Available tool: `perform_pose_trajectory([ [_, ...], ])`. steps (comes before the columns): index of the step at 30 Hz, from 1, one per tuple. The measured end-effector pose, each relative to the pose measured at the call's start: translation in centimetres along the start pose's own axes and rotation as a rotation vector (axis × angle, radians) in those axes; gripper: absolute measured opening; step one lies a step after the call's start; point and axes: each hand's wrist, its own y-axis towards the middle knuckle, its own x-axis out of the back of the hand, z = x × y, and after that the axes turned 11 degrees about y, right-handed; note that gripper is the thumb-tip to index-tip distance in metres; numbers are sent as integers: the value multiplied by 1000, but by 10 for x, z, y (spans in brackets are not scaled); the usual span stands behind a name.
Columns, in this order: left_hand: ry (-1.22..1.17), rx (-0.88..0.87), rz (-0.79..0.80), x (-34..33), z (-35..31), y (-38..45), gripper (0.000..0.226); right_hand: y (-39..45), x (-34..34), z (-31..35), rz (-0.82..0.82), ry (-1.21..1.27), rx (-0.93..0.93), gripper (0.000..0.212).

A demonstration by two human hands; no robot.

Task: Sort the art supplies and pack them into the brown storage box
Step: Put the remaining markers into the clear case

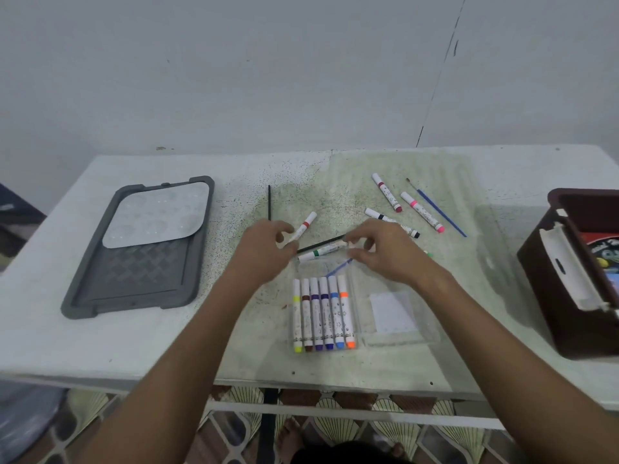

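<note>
A clear plastic case lies open at the table's front centre, with several markers lined up in its left half. Just behind it, my left hand pinches the lower end of a red-banded marker. My right hand pinches the right end of a green-banded marker, which lies beside a thin black stick. A blue brush pokes out under my right hand. The brown storage box stands at the right edge, with its white lid propped inside.
Loose markers lie behind my right hand: maroon, pink and black-banded. A long blue brush and a second black stick also lie there. A grey tray holding a white palette sits at the left.
</note>
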Motion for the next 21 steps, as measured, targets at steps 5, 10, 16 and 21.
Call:
perform_pose_trajectory([
  [5,37,20,105,-7,4,30,37,33,-4,-11,126,-106,-1,26],
  [10,57,-26,138,-13,7,34,33,44,-12,-11,178,-134,40,23],
  [16,52,-50,102,-16,13,32,33,46,-19,-15,201,-149,56,24],
  [21,0,-45,-7,-4,9,22,32,36,-5,-8,124,-95,25,15],
])
